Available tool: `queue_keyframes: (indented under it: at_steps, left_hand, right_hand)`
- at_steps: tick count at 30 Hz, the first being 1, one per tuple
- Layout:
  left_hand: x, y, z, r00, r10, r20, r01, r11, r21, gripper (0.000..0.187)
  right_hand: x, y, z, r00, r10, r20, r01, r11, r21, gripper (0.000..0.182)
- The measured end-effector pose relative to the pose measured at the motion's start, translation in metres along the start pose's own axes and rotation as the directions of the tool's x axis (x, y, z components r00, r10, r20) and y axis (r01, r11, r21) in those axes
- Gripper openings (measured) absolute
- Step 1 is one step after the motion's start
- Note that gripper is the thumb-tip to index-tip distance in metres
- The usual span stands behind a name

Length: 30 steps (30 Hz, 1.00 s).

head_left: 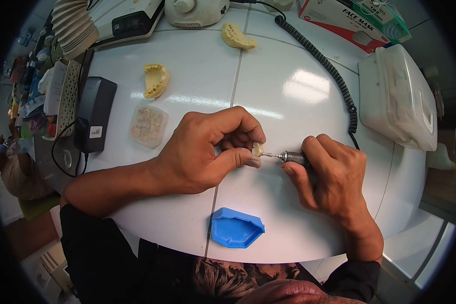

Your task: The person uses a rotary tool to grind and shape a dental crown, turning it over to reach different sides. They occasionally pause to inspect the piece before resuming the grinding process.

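Note:
My left hand (207, 149) pinches a small cream tooth-shaped piece (258, 148) between thumb and fingers, just above the white tiled table (289, 91). My right hand (332, 175) grips a metal rotary handpiece (295, 157) whose thin bur tip touches the small piece from the right. A black coiled cord (329, 66) runs from the handpiece up toward a white machine (195, 10) at the back.
A blue plastic tray (235, 228) lies at the near edge. Two yellow dental casts (155, 79) (237, 36), a clear box of teeth (148, 125), a black power adapter (93, 114), a white lidded container (400, 96) and a face mask box (352, 20) stand around.

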State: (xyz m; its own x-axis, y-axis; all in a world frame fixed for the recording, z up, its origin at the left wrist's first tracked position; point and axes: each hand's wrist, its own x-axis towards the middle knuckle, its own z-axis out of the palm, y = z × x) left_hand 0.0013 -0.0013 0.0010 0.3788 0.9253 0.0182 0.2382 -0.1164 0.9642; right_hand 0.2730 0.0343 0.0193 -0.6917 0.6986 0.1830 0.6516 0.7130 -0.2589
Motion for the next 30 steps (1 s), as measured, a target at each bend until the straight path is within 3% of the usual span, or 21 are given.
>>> queue_keyframes:
  at_steps: [30]
  left_hand:
    - [-0.0005, -0.0011, 0.0009, 0.999, 0.050, 0.013, -0.050, 0.997, 0.061, 0.021]
  right_hand:
    - [-0.0008, -0.0015, 0.0005, 1.000, -0.022, -0.002, 0.022, 0.999, -0.032, 0.045]
